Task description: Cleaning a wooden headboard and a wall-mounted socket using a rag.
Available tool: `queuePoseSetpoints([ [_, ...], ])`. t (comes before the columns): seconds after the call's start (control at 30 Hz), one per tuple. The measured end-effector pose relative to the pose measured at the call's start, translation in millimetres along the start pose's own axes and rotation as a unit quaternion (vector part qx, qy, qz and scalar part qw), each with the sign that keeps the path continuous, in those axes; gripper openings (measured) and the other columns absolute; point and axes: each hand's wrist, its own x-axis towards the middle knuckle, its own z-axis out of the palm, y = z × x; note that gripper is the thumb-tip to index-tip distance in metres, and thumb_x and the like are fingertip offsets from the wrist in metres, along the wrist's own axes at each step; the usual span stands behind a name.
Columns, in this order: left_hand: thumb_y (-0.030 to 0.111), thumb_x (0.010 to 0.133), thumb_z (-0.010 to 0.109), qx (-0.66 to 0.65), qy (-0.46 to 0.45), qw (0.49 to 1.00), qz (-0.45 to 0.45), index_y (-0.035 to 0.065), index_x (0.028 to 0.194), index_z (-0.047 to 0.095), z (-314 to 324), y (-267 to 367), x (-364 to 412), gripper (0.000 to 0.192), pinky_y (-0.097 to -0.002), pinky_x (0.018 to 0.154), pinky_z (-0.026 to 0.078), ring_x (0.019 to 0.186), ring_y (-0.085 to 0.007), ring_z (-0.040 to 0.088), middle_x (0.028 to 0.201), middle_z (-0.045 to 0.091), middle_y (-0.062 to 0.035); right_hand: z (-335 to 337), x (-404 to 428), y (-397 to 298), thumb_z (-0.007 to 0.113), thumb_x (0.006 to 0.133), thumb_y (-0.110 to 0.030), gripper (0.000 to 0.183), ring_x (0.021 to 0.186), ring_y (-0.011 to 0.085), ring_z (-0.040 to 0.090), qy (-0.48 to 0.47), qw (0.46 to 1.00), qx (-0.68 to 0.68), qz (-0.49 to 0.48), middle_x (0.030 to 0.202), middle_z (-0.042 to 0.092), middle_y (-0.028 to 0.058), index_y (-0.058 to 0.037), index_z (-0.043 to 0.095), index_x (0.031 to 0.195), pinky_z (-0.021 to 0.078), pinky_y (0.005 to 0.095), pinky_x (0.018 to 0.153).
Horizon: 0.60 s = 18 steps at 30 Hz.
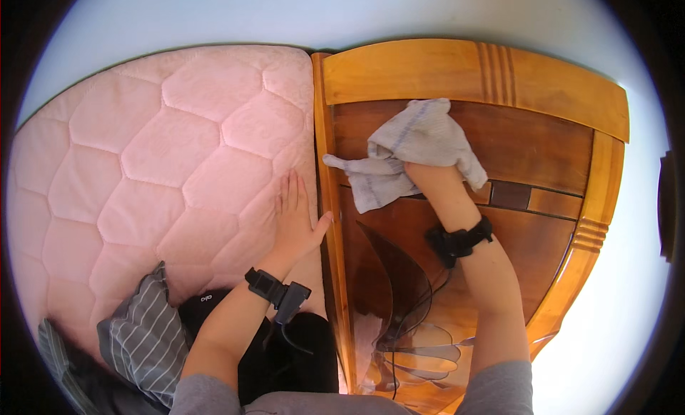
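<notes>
Pressed flat on the pink quilted mattress cover [208,142], my left hand [297,217] has its fingers apart and its thumb near the wooden edge rail. A light grey cloth with blue stripes [423,131] lies over the upper part of a glossy wooden headboard [535,126]. My right hand [420,166] is mostly hidden under and in this cloth, against the dark panel; its fingers do not show. Each wrist bears a black strap with a small device and a cable.
Grey striped fabric, perhaps a pillow [144,329], lies at the lower left, beside my black-clothed legs [294,356]. A pale wall [374,14] runs behind the bed. The headboard's light wooden frame [588,201] curves down the right side. Inlaid leaf shapes mark its lower panel.
</notes>
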Motion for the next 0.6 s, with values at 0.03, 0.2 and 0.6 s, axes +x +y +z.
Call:
queuePoseSetpoints([
  [0.03, 0.035, 0.075, 0.051, 0.005, 0.001, 1.000, -0.001, -0.0060, 0.127, 0.011, -3, -4, -1, 0.077, -0.0490, 0.097, 0.009, 0.126, -0.0334, 0.003, 0.135, 0.006, -0.0199, -6, 12, -15, 0.052, 0.067, -0.013, 0.009, 0.068, 0.0237, 0.054, 0.004, 1.000, 0.004, 0.001, 0.071, 0.053, 0.0107, -0.0052, 0.055, 0.070, 0.0426, 0.0353, 0.064],
  [0.2, 0.040, 0.075, 0.048, 0.034, -0.034, 0.999, -0.014, -0.0058, 0.127, 0.012, 0, -7, 0, 0.079, -0.0490, 0.097, 0.009, 0.125, -0.0343, 0.003, 0.135, 0.004, -0.0214, 31, 35, -39, 0.049, 0.068, -0.015, 0.015, 0.073, 0.0258, 0.054, -0.198, 0.976, -0.023, -0.083, 0.077, 0.054, 0.0117, -0.0064, 0.056, 0.079, 0.0428, 0.0329, 0.062],
  [0.6, 0.041, 0.075, 0.048, 0.067, -0.040, 0.997, -0.008, -0.0036, 0.128, 0.011, 8, -24, -1, 0.079, -0.0493, 0.098, 0.008, 0.126, -0.0336, 0.003, 0.136, 0.003, -0.0180, 70, 31, -70, 0.043, 0.076, -0.024, 0.023, 0.082, 0.0254, 0.052, -0.177, 0.965, 0.169, 0.099, 0.086, 0.055, 0.0118, -0.0076, 0.055, 0.086, 0.0409, 0.0320, 0.071],
])
